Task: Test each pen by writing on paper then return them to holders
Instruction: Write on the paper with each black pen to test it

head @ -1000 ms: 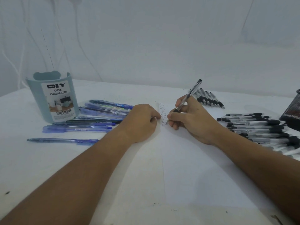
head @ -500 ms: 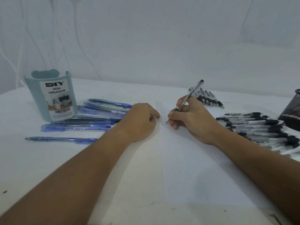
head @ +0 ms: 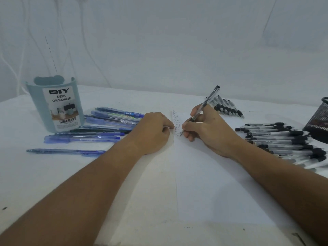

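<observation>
Currently a pen (head: 204,105) is pinched by the right hand (head: 206,129), tip on the paper (head: 213,183).
Left hand (head: 154,131), fingers curled, is rested at the paper's left edge; if lifted, the sheet could be dragged.

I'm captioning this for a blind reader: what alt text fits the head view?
A right hand writes with a pen on white paper while the left hand rests at its edge. Blue pens lie left by a desk organizer, black pens right.
</observation>
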`<act>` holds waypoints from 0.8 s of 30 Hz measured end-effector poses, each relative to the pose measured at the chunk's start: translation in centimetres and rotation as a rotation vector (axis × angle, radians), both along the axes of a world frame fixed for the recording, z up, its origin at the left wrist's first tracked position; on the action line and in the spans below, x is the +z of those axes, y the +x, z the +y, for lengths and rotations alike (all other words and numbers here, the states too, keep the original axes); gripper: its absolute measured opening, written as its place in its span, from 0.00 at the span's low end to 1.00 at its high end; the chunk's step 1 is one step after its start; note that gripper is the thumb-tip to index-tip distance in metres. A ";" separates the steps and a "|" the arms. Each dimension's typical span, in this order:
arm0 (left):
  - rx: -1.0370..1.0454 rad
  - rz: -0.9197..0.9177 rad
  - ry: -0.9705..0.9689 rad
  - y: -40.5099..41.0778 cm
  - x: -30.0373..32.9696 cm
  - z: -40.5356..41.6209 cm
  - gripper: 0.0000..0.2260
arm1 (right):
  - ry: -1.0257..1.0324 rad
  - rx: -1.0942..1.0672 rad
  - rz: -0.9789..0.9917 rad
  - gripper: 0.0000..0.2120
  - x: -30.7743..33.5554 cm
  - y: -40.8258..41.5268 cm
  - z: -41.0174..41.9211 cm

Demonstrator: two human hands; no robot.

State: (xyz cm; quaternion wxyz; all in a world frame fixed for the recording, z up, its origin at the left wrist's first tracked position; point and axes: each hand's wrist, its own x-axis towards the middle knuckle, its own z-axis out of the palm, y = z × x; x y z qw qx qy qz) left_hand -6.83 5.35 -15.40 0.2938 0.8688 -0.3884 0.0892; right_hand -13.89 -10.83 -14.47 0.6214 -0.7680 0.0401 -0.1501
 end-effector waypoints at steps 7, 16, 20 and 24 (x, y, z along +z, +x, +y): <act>0.003 0.004 0.005 0.1 -0.1 0.0 0.14 | 0.300 -0.053 -0.018 0.12 0.8 0.1 -0.6; -0.004 -0.008 0.017 0.2 -0.2 0.0 0.15 | 0.457 -0.175 -0.097 0.13 2.4 -0.2 -1.5; -0.006 -0.012 0.019 0.2 -0.3 0.0 0.15 | 0.482 -0.195 -0.047 0.15 2.5 -0.5 -1.9; -0.007 -0.016 0.020 0.2 -0.3 -0.1 0.15 | 0.511 -0.200 -0.075 0.19 2.5 -0.5 -2.2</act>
